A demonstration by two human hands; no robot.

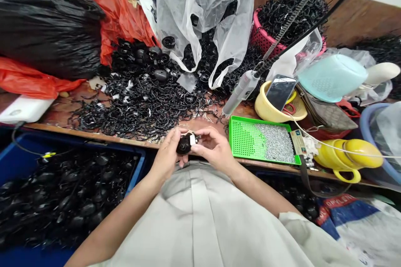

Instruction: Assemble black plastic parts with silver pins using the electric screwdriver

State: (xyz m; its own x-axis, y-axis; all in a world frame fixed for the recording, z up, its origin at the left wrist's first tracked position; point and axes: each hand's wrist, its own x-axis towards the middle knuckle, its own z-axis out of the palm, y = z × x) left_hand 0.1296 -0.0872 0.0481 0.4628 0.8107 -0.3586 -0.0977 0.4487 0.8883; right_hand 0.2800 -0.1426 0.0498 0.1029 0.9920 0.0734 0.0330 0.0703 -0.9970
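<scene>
Close to my body, at the table's front edge, my left hand (167, 150) is closed around a round black plastic part (183, 145). From the other side, the thumb and fingers of my right hand (216, 148) pinch a small white piece (192, 139) against that part. Fingers cover much of both, so I cannot tell whether the piece is fixed to it. Beyond my hands lies a pile of thin black plastic strips (140, 104). To the right of my right hand is a green tray (247, 137) of small metal pieces.
A hanging electric screwdriver (239, 91) dangles above the table. A yellow bowl (263, 102) holds a phone (281, 91). A yellow mug (344, 154) lies on the right. Plastic bags (206, 4) and a pink basket (258, 29) stand behind; a blue bin (138, 175) is at lower left.
</scene>
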